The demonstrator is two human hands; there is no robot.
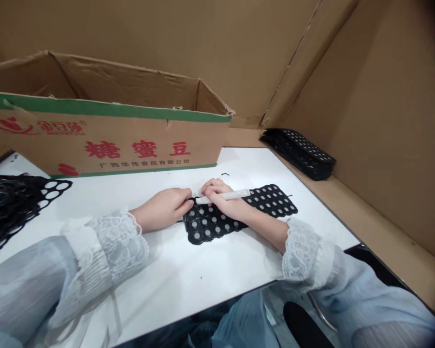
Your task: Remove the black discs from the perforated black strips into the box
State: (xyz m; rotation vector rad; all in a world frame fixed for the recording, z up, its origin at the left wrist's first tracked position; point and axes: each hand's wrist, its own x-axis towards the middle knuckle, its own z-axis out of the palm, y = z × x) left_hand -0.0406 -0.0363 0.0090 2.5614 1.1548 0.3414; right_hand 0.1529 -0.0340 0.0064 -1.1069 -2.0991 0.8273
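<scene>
A black sheet with rows of round white dots (271, 200) lies flat on the white table (174, 270). My right hand (221, 195) rests on the sheet and grips a thin white pen-like tool (235, 195), whose tip points left at the sheet's upper left corner. My left hand (166, 208) is curled, with its fingertips pinching or pressing the sheet's left edge beside the tool tip. Both wrists wear white lace cuffs.
An open cardboard box (105, 140) with red print and a green band stands at the back. A pile of black ring webbing (10, 203) lies at the far left. A stack of dotted black sheets (300, 152) sits at the back right. Cardboard walls enclose the table.
</scene>
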